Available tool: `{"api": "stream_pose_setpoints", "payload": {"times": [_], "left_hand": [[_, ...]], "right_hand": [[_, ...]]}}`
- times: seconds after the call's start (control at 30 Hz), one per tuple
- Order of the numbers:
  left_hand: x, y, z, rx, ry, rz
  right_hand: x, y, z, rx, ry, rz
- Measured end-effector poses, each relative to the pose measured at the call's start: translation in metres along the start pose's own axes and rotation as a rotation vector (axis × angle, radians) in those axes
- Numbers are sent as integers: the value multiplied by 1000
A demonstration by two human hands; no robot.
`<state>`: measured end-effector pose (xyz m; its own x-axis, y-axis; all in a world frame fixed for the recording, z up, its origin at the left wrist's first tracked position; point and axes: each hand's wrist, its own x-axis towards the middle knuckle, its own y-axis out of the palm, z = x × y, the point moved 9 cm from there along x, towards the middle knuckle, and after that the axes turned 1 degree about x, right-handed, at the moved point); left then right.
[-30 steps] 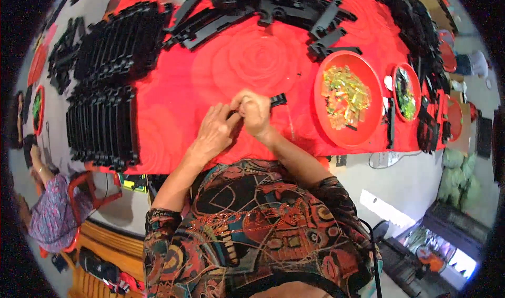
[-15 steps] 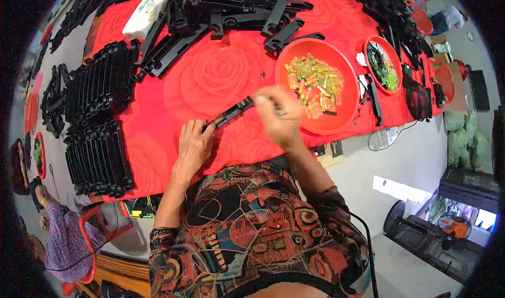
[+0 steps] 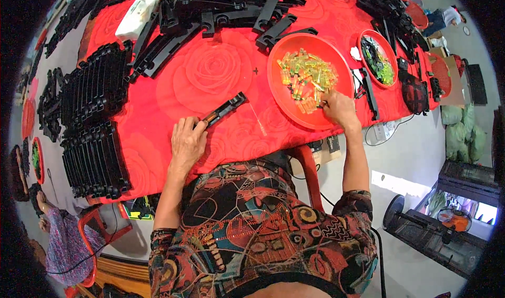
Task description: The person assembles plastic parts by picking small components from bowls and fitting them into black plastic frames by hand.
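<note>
My left hand (image 3: 190, 141) is closed around the near end of a long, narrow black plastic frame (image 3: 227, 108). The frame lies slanted over the red tablecloth (image 3: 210, 77), and a small orange-brown spot shows in it by my fingers. Over to the right, my right hand (image 3: 339, 108) dips past the near rim of a round red bowl (image 3: 274, 79). Its fingers are pinched together among small clear yellow-green vials (image 3: 307, 79). Whatever sits between those fingertips is hidden.
Black frames stand in rows (image 3: 94, 158) at the left. More lie in a loose heap (image 3: 226, 13) at the back, beside a white block (image 3: 138, 18). A smaller red bowl (image 3: 363, 37) holds black and green pieces. A person in a patterned garment (image 3: 71, 245) sits at far left.
My right hand has moved right, from the far end of the black frame into the bowl of vials. My left hand keeps its hold on the frame. The view has shifted slightly.
</note>
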<state>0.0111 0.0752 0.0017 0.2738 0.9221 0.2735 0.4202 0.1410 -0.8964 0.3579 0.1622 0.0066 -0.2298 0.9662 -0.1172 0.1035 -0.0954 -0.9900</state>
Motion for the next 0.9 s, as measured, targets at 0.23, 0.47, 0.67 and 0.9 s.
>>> {"api": "stream_pose_setpoints", "payload": {"times": [0.23, 0.47, 0.67, 0.9], "left_hand": [[-1, 2, 0, -2, -13, -10], [0, -3, -1, -10, 4, -23], [-3, -7, -8, 140, 14, 48], [-1, -42, -44, -577, -18, -85]], "right_hand": [[1, 3, 5, 35, 10, 7], [-1, -10, 3, 99, 30, -114], [-13, -61, 46, 732, 28, -139], [-37, -66, 194, 952, -482, -27]]}}
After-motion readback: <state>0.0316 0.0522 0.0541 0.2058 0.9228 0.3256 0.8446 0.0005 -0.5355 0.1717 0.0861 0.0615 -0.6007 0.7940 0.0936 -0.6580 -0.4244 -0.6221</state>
